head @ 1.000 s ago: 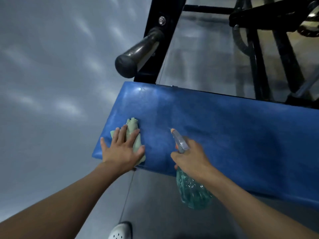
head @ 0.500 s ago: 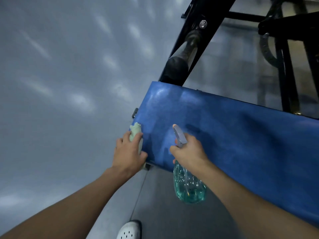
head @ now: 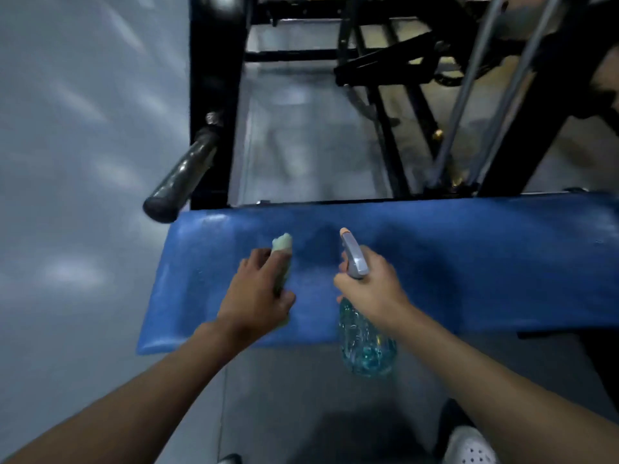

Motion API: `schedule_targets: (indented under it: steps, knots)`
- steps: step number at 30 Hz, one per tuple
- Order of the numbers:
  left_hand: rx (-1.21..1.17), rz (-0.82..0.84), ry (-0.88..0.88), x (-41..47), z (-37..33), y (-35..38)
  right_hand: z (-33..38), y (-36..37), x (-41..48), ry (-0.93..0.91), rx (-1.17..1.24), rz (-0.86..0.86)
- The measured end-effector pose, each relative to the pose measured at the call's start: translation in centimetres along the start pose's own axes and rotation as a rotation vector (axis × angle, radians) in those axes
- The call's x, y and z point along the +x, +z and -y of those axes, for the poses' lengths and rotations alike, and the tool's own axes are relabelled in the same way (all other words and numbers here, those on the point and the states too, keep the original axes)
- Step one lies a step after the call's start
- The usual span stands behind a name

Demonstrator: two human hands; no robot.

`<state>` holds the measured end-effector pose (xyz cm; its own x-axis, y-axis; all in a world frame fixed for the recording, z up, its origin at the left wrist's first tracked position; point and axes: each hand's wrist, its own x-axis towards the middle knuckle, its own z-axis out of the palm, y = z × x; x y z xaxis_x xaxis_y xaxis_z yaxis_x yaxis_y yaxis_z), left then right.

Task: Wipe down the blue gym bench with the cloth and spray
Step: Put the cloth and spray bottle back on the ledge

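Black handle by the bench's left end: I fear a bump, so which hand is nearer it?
Left. The left hand, gripping the cloth, is below-right of the black handle; the right hand, holding the spray bottle, is farther right.

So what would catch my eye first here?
The wide blue bench across the middle stands out first. On it the left hand grips a pale green cloth, while the right hand holds a clear spray bottle of teal liquid at its near edge. A black metal frame rises behind.
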<state>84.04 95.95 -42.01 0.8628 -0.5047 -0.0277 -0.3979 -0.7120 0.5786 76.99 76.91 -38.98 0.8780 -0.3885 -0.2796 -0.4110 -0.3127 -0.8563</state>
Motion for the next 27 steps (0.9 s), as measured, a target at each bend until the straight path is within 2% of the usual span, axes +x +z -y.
schedule_targets:
  steps: [5, 11, 16, 20, 23, 27]
  knots:
    - [0.003, 0.125, 0.261, 5.3, -17.3, 0.8, -1.2, -16.8, -4.4, 0.020, 0.084, -0.287]
    - [-0.068, 0.264, 0.622, 6.9, -43.6, 5.7, -4.2, -39.1, -15.4, 0.068, 0.138, -0.691]
    - [-0.081, 0.419, 1.002, 2.8, -67.8, 11.8, -7.7, -57.9, -28.2, 0.134, 0.205, -0.986]
    - [-0.177, 0.530, 1.144, -3.0, -86.0, 16.6, -9.3, -70.9, -39.3, 0.184, 0.197, -1.233]
    - [-0.302, 0.587, 1.290, -8.1, -96.9, 19.6, -10.2, -78.3, -47.2, 0.199, 0.137, -1.416]
    - [-0.349, 0.727, 1.378, -14.5, -108.3, 22.5, -12.0, -84.7, -56.0, 0.206, 0.085, -1.622]
